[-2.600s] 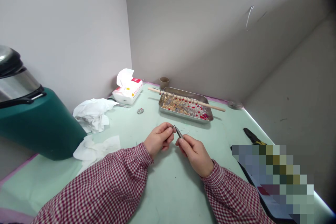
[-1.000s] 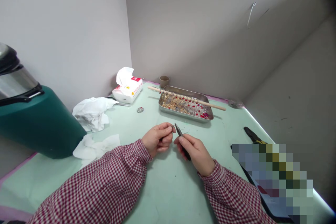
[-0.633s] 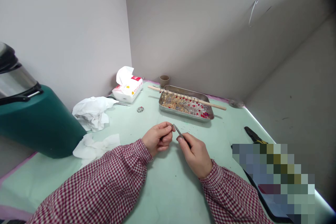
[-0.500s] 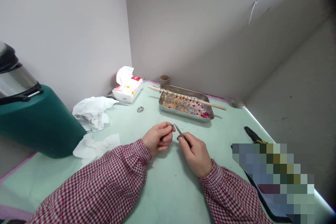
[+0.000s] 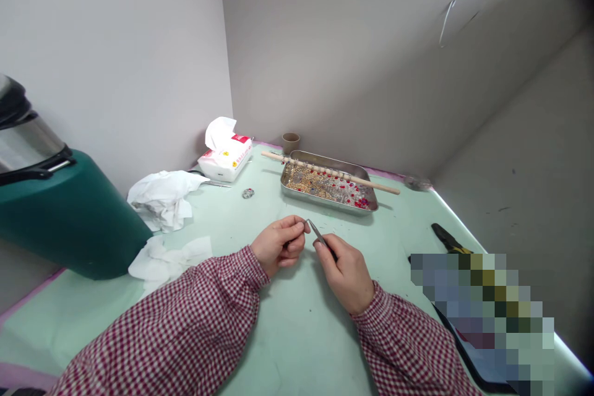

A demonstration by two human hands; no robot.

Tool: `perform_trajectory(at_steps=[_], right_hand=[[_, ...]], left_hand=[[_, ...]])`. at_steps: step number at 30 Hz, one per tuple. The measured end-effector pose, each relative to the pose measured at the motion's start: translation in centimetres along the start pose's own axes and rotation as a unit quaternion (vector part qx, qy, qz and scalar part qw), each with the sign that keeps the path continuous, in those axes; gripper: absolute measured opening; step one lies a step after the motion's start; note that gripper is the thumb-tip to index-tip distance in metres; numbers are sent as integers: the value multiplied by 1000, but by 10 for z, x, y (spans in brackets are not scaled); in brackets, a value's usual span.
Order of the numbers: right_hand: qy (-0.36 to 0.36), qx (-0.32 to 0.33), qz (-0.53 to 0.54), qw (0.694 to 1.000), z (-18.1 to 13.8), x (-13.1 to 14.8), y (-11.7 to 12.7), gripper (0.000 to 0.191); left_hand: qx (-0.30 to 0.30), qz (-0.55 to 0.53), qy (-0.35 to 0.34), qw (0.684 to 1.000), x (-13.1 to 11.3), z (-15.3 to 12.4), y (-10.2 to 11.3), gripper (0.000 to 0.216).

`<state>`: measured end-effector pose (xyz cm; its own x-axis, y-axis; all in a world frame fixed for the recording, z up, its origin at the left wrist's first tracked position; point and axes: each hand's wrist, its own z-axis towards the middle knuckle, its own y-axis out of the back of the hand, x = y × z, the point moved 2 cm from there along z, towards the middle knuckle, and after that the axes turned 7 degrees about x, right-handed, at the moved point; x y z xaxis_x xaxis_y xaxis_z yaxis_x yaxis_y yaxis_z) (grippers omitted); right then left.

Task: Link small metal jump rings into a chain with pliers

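Observation:
My two hands meet low over the pale green table (image 5: 288,334), both in red checked sleeves. My right hand (image 5: 346,272) is closed round thin metal pliers (image 5: 319,235) whose tip points up and left. My left hand (image 5: 279,242) is pinched at thumb and forefinger on a tiny piece that touches the pliers' tip; the piece is too small to name. Behind the hands stands a steel tray (image 5: 328,187) filled with small gold and red beads. A wooden rod (image 5: 334,174) strung with beads lies across the tray.
A large green flask (image 5: 60,210) stands at the left. Crumpled tissues (image 5: 160,198) and a tissue pack (image 5: 226,154) lie behind it, with a small cup (image 5: 291,142) by the wall. Black-handled pliers (image 5: 448,240) and a blurred-out patch sit at the right edge.
Both hands stay almost in place. The tool in my right hand has tilted a little, and its tip has come back against the piece pinched in my left hand.

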<state>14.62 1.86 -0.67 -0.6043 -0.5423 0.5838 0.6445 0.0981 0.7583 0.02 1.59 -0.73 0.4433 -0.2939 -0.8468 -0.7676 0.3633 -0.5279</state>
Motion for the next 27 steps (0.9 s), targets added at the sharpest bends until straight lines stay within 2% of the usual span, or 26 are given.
perform_trajectory(at_steps=[27], right_hand=[[12, -9, -42, 999, 0, -3, -3, 20]], left_hand=[[-7, 23, 11, 1000, 0, 0, 0, 18]])
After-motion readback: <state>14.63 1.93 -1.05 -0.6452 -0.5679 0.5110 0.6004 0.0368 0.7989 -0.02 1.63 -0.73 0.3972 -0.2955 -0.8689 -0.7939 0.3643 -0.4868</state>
